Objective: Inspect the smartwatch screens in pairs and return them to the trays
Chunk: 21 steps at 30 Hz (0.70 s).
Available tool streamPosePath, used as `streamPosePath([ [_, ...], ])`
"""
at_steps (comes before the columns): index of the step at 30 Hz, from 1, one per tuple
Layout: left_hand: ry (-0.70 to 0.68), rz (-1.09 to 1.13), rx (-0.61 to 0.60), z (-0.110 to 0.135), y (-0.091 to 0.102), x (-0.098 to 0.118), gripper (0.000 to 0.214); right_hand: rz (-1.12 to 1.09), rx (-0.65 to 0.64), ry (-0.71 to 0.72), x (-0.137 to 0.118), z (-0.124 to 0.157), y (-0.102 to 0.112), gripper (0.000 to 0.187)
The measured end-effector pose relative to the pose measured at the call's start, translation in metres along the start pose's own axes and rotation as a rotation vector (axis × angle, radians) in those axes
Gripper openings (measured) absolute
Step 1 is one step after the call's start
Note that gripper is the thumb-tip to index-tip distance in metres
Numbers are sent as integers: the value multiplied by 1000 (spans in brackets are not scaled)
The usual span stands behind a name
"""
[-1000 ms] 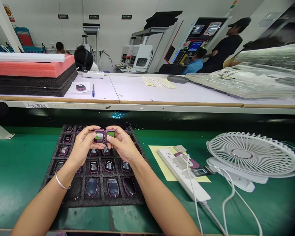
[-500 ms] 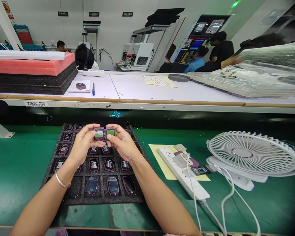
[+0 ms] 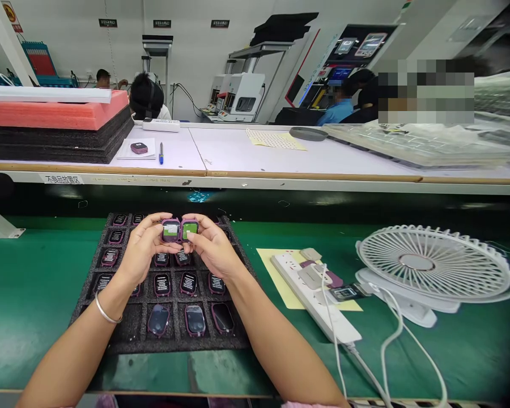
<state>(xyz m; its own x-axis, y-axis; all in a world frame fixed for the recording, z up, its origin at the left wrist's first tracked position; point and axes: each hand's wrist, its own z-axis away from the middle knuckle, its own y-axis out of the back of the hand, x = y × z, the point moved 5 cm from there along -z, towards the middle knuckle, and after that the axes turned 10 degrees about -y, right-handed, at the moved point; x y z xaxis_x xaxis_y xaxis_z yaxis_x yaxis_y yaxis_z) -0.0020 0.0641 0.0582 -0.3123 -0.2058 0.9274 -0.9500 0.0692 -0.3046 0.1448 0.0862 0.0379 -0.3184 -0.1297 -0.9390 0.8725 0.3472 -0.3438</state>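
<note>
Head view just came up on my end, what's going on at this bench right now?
A person's left hand holds one purple-framed device and their right hand holds another purple-framed device, green-marked faces side by side, above a black foam tray. More such devices sit in the tray's cells. To the right on the green mat are a white power strip and a white desk fan.

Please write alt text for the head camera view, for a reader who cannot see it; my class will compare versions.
The left hand holds a purple-framed device and the right hand a second device, both with green faces, above a black foam tray of similar devices. A white power strip and white desk fan sit to the right.
</note>
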Motion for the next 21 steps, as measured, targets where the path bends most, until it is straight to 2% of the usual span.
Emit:
streamPosePath([
  [4, -1, 6, -2, 0, 0, 0, 41, -38, -23, -3, 0, 0, 0, 42],
  [9, 6, -33, 2, 0, -1, -1, 38, -28, 35, 0, 1, -1, 3, 29],
  [12, -5, -112, 1, 0, 0, -4, 37, 16, 67, -7, 3, -3, 3, 30],
  [17, -94, -213, 22, -2, 5, -3, 36, -59, -34, -65, 8, -4, -1, 30],
  [21, -99, -171, -13, -2, 1, -2, 52, -104, -77, -50, 5, -5, -1, 33],
])
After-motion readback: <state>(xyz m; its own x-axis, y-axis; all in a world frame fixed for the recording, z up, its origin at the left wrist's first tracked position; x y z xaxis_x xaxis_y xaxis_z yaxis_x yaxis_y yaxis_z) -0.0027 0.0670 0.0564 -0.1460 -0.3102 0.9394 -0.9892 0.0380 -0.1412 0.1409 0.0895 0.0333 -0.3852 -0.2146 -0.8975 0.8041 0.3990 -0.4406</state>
